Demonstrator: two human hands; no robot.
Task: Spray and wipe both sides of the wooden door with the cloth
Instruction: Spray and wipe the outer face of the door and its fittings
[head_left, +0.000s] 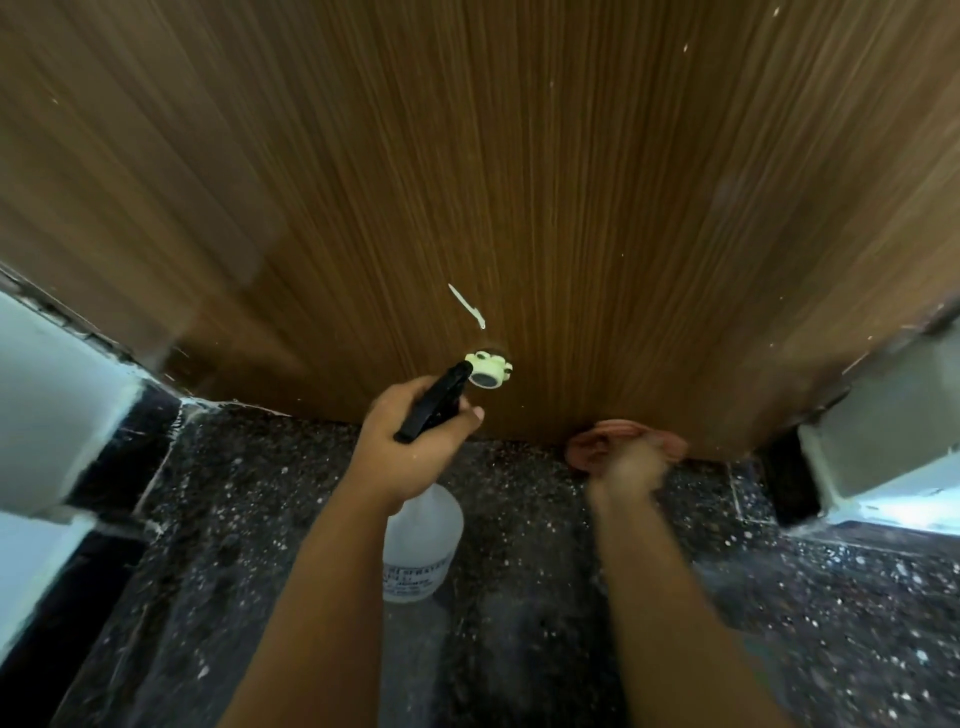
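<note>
The left hand (410, 447) has its fingers wrapped tight around the black trigger head of a clear spray bottle (423, 545), the pale nozzle pointing at the wooden door (519, 182) just beyond. To the right, the blurred right hand (631, 465) presses a pinkish cloth (602, 441) against the door's bottom edge, fingers curled over it, above the dark speckled floor (519, 519).
</note>
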